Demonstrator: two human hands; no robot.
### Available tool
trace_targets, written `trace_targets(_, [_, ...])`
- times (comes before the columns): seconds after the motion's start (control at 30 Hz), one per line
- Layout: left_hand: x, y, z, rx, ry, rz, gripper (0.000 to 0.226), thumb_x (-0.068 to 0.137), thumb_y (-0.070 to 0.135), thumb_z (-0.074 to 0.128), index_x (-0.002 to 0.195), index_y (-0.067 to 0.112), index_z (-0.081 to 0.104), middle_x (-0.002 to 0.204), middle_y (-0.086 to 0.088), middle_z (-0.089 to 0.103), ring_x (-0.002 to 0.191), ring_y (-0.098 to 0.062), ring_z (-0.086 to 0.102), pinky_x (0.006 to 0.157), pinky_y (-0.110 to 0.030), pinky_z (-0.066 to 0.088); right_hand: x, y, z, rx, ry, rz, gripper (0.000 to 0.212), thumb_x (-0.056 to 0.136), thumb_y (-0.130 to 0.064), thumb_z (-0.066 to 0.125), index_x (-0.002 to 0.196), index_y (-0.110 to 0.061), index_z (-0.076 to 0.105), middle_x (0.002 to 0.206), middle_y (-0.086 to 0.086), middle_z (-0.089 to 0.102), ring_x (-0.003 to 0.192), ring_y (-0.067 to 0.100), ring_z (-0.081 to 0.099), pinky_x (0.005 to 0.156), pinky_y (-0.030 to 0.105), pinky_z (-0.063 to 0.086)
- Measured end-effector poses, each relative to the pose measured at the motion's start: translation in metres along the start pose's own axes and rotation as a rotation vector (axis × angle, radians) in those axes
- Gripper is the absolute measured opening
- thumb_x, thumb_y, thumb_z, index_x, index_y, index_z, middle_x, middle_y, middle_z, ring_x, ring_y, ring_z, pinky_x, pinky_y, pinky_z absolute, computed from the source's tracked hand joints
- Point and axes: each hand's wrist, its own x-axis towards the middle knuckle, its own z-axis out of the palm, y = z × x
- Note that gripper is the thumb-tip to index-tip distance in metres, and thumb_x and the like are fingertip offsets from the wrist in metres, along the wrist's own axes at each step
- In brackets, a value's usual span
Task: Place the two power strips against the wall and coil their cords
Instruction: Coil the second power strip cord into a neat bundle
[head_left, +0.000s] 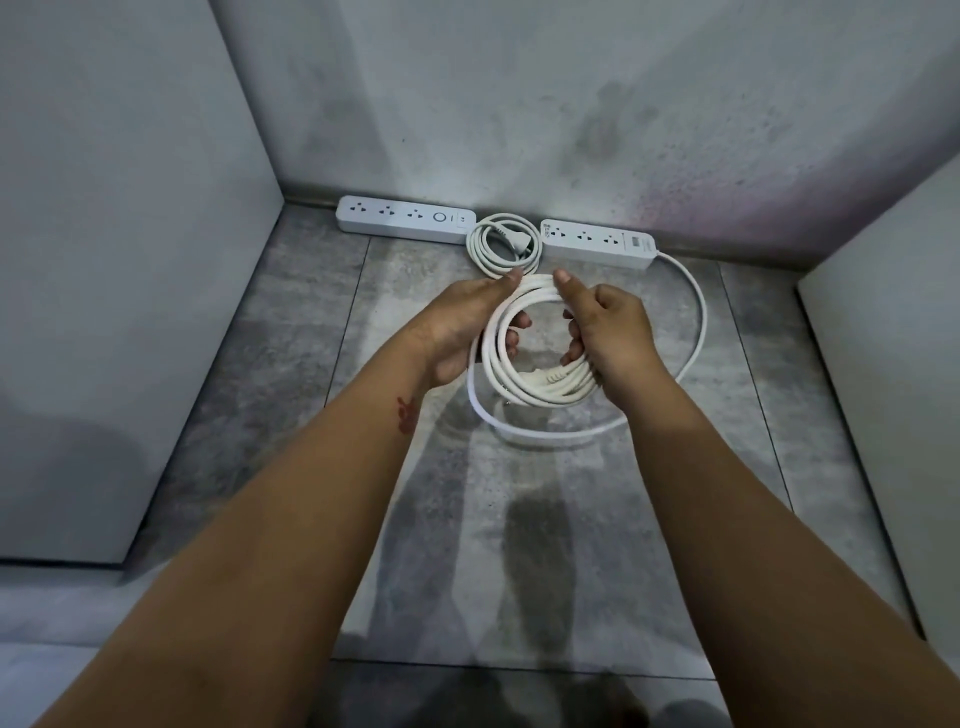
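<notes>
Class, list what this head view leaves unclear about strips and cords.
Label on right power strip: head view, too small.
Far side of held cord coil: head view, under right hand.
Palm of left hand: head view, faces away.

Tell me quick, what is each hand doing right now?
Left hand: closed, gripping the left side of the coiled white power cord.
Right hand: closed, gripping the right side of that same coil.

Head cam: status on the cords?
Left grip and right grip holding right cord coil. Left strip, right strip at wall; left cord coiled. Loose loop on floor.
</notes>
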Motion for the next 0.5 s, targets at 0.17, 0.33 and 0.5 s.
trace_targets(0.17, [-0.002, -0.001, 0.003, -0.124, 0.0, -0.04, 0.029, 0.103, 0.033, 0.043, 0.106, 0.01, 0.06, 0.07, -0.007, 0.058, 0.055, -0.022, 0.058, 0.059, -0.036, 0.056, 0.003, 0.005, 0.0, 0.181, 0.122, 0.118, 0.044, 0.087, -0.051, 0.065, 0.067, -0.014, 0.052, 0.056, 0.001, 0.053, 0.037, 0.014, 0.051, 0.052, 0.031, 0.047])
trace_targets(0.33, [0.002, 0.004, 0.004, -0.048, 0.016, -0.042, 0.019, 0.105, 0.029, 0.038, 0.103, 0.016, 0.052, 0.063, -0.002, 0.045, 0.044, -0.013, 0.04, 0.048, -0.027, 0.04, 0.0, -0.001, -0.002, 0.083, 0.008, 0.127, 0.038, 0.092, -0.047, 0.059, 0.083, -0.011, 0.059, 0.065, 0.007, 0.063, 0.041, 0.017, 0.06, 0.041, 0.02, 0.041])
trace_targets(0.5, [0.0, 0.003, 0.003, 0.103, -0.067, -0.033, 0.022, 0.103, 0.028, 0.043, 0.112, 0.014, 0.058, 0.061, -0.001, 0.049, 0.044, -0.012, 0.041, 0.048, -0.026, 0.038, 0.002, -0.014, -0.002, -0.131, -0.162, 0.081, 0.05, 0.09, -0.057, 0.055, 0.08, -0.009, 0.063, 0.06, 0.005, 0.061, 0.042, 0.019, 0.054, 0.04, 0.019, 0.04])
